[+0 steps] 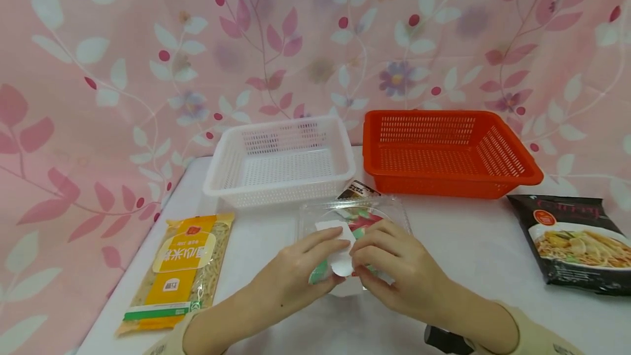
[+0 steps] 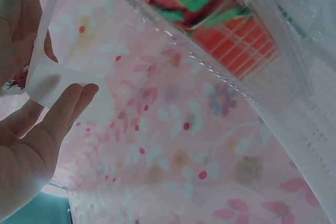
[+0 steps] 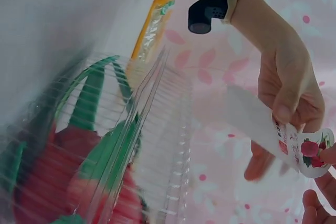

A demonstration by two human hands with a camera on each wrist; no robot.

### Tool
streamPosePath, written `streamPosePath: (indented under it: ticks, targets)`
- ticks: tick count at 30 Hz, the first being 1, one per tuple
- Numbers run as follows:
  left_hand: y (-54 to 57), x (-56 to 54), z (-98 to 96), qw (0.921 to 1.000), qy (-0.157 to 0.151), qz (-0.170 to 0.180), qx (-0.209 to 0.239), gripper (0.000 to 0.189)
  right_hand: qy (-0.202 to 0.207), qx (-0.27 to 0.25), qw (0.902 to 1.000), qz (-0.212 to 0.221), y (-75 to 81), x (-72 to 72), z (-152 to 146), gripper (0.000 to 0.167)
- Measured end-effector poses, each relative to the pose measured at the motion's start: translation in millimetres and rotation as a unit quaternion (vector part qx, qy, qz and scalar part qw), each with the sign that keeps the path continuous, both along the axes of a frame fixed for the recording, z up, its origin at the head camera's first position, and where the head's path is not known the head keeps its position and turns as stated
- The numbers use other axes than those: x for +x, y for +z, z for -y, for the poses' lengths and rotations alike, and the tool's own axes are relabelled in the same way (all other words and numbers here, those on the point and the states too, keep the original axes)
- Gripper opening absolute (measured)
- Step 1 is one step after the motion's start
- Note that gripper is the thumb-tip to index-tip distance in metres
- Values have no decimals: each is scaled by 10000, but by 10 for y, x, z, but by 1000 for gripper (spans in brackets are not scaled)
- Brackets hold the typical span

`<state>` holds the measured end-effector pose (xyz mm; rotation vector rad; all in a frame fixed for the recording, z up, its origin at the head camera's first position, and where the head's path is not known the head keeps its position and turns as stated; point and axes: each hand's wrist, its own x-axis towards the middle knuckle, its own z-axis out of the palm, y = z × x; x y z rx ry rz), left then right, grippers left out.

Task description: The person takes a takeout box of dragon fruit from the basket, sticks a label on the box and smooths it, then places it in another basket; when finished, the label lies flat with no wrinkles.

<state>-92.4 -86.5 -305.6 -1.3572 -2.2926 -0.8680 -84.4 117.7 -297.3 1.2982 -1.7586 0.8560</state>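
Note:
Over a clear plastic box [image 1: 308, 218], both hands work at one paper sticker [image 1: 341, 262], white on the side facing the head camera. My left hand [image 1: 296, 267] pinches its white paper strip [image 3: 257, 121] between thumb and fingers. My right hand [image 1: 409, 273] pinches the rounded end, whose printed face [image 3: 314, 153] with red fruit shows in the right wrist view. Inside the lidded box lie red and green things [image 3: 105, 156], their kind unclear through the plastic. The hands hide much of the box's front.
Behind stand a white basket [image 1: 281, 193] and an orange-red basket [image 1: 443, 186]. A yellow noodle packet [image 1: 172, 267] lies at left, a black noodle packet [image 1: 581, 240] at right. A dark printed packet [image 1: 359, 189] pokes out behind the box. A floral curtain [image 1: 296, 32] backs the table.

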Motion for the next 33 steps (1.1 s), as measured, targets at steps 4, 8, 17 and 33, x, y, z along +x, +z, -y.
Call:
streamPosePath:
  ticks: [4, 8, 17, 33]
  targets:
    - [-37, -1, 94, 9993, 292, 56, -227, 47, -41, 7, 10000, 22, -8, -13, -10, 16]
    - [-60, 5, 165, 9977, 508, 224, -377, 48, -57, 57, 10000, 46, -13, -5, -14, 15]
    - [-107, 40, 345, 9901, 1111, 653, -553, 53, 100, 72, 9999, 23, 23, 52, 7, 15]
    - [-272, -102, 858, 9463, 2457, 2045, -491, 44, -306, 657, 9878, 1378, -145, -30, -132, 18]
